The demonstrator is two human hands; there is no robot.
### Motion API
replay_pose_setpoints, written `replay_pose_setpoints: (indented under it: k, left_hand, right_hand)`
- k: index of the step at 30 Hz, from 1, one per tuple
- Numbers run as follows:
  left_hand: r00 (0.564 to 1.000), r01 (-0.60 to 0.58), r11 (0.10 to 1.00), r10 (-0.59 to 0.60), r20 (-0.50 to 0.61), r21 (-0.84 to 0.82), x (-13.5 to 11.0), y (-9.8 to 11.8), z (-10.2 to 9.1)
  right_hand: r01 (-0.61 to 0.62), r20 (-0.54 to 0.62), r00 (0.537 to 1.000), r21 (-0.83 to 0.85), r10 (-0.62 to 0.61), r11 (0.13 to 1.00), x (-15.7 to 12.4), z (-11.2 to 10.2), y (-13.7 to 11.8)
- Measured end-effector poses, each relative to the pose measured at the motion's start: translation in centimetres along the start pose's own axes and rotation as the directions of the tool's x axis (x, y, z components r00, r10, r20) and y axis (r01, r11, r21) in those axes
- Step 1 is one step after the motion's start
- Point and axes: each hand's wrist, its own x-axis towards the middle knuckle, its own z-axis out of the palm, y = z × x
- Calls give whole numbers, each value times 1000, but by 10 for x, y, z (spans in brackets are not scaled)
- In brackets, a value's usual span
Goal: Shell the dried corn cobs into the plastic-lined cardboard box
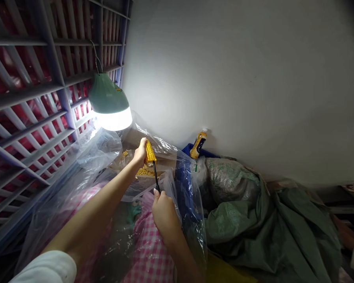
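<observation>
Grey plaster wall (242,78) fills the upper right of the head view. On the left we have a grey metal grid rack (47,98) with red material behind it, and a lit lamp with a green shade (108,96) hanging from it on a wire. Left hand (141,153) closed firmly around one end of a yellow ear of corn (149,152), held over a cardboard box (165,159) with clear plastic sheeting (100,147) bunched around it. Right hand (164,214) closed on a thin black tool (156,177), shaft pointing up to the cob; we can't make out the exact tip contact. Loose corn kernels (144,171) lie in the box. Pink gingham cloth (150,247) sits below the hands, green woven sack (238,232) bulges to the right, and a blue crate (188,149) and yellow-labelled plastic bottle (198,144) stand by the wall.

Risks, as we judge them: tool tip could slip off the hard cob and jab the left hand, which is close by. Kernels knocked loose could scatter into the plastic folds or sack if the cob tilts away from the box. Sheeting sagging inward could also cover the box or snag the tool.
</observation>
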Motion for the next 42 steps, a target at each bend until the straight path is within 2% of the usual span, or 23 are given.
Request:
replay_pose_setpoints:
  k: [1,3,6,8,9,10,12,14,15,17,19,22,24,26,27,29,31,32,34,36,37,40,42]
  left_hand:
    - [1000,-4,1000,4,-7,6,0,1,0]
    - [1000,5,1000,-5,-8,18,-2,2,-1]
    - [1000,16,998,-14,-28,57,-3,3,-2]
    - [998,9,997,-4,-55,82,-4,2,-3]
    - [998,10,997,-5,-61,81,-4,2,-3]
    - [998,14,997,-10,-59,69,-4,1,-3]
    - [999,25,999,-23,-41,38,-3,0,-3]
    - [999,23,999,-22,-34,45,-4,1,-2]
    - [999,21,998,-18,-36,65,-4,1,-2]
    - [999,14,994,-9,-44,110,-4,2,-3]
    - [999,9,991,-2,-51,132,-5,2,-3]
    - [998,7,989,2,-57,151,-5,2,-4]
    - [999,2,987,7,-54,162,-5,2,-3]
    - [999,0,985,8,-48,174,-5,4,-1]
    - [999,0,983,8,-45,182,-5,5,0]
    - [999,1,980,6,-35,199,-5,8,2]
    - [1000,8,980,-6,-7,198,-4,13,3]
    - [1000,8,983,-12,21,184,-4,16,3]
    - [996,12,991,-23,87,133,-5,24,3]
    - [989,5,998,-14,144,64,-6,30,3]
    - [986,4,1000,-8,164,28,-8,33,3]
    - [975,19,997,-2,220,-77,-13,40,2]
    - [969,55,989,-19,248,-140,-15,42,2]
  right_hand:
    - [-24,46,999,43,22,999,0,-1,-1]
    - [-141,225,971,244,85,959,1,-5,-4]
    - [-388,542,838,507,65,769,6,-16,-5]
    - [-469,647,763,541,11,698,10,-23,-3]
    - [-461,649,761,532,8,710,12,-25,-2]
    - [-417,612,791,511,24,752,13,-25,-1]
    - [-262,444,894,410,59,874,13,-23,0]
    - [-124,272,961,263,50,957,11,-18,1]
    - [-91,235,971,218,38,972,10,-15,0]
    - [-119,275,960,255,46,960,9,-13,0]
    - [-273,435,898,420,72,866,10,-14,-2]
    - [-564,686,727,582,18,586,13,-20,-3]
    - [-673,769,636,591,-61,445,16,-26,-2]
    - [-721,798,588,592,-133,360,18,-29,0]
    - [-731,797,580,600,-165,325,18,-30,0]
    - [-732,780,591,625,-205,270,17,-29,1]
    - [-708,765,618,643,-184,294,16,-26,-1]
    - [-666,742,654,657,-147,353,15,-24,-3]
    - [-515,643,764,657,-53,550,16,-19,-7]
    - [-340,501,866,578,7,742,18,-16,-11]
    - [-261,436,900,511,15,819,19,-15,-14]
    - [-52,238,971,254,-10,966,19,-12,-21]
    - [92,66,993,71,-97,993,14,-8,-28]
